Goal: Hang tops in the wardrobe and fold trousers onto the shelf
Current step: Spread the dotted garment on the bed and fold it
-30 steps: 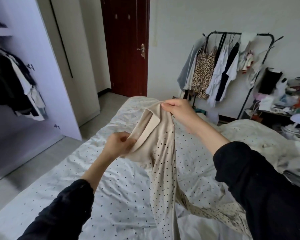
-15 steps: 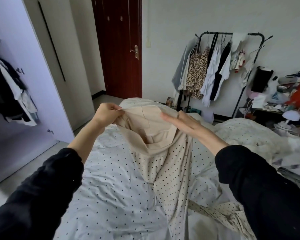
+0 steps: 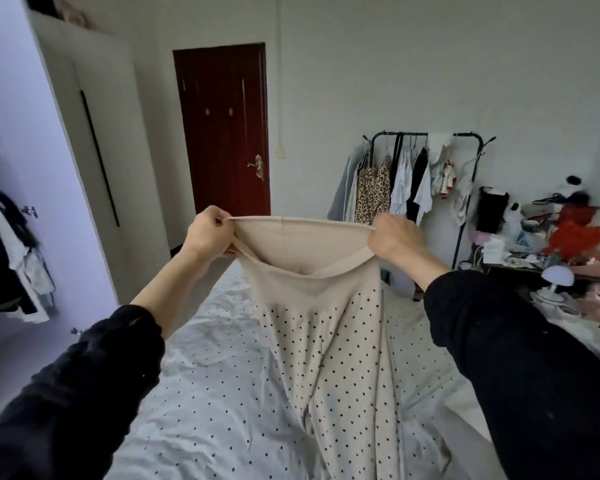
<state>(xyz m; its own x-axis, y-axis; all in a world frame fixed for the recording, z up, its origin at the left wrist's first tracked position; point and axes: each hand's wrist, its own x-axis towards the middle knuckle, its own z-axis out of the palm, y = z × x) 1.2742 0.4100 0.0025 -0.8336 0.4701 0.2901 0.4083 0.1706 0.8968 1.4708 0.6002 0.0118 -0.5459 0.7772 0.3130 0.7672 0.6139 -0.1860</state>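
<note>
Cream trousers with black dots (image 3: 329,358) hang in front of me over the bed, topped by a wide plain beige waistband (image 3: 302,244). My left hand (image 3: 207,235) grips the waistband's left end and my right hand (image 3: 394,237) grips its right end, so the band is stretched open and held up at chest height. The legs fall down onto the dotted bedsheet. The open wardrobe (image 3: 11,244) with dark and white tops hanging inside is at the far left.
A bed with a white dotted sheet (image 3: 201,393) fills the space below. A dark red door (image 3: 226,133) stands shut ahead. A black clothes rack (image 3: 426,181) with hanging garments is at the right, beside a cluttered table (image 3: 561,244) with a small lamp.
Both hands moved apart and upward, spreading the waistband wide between them. My right hand went from open fingers to a grip. The view tilted up.
</note>
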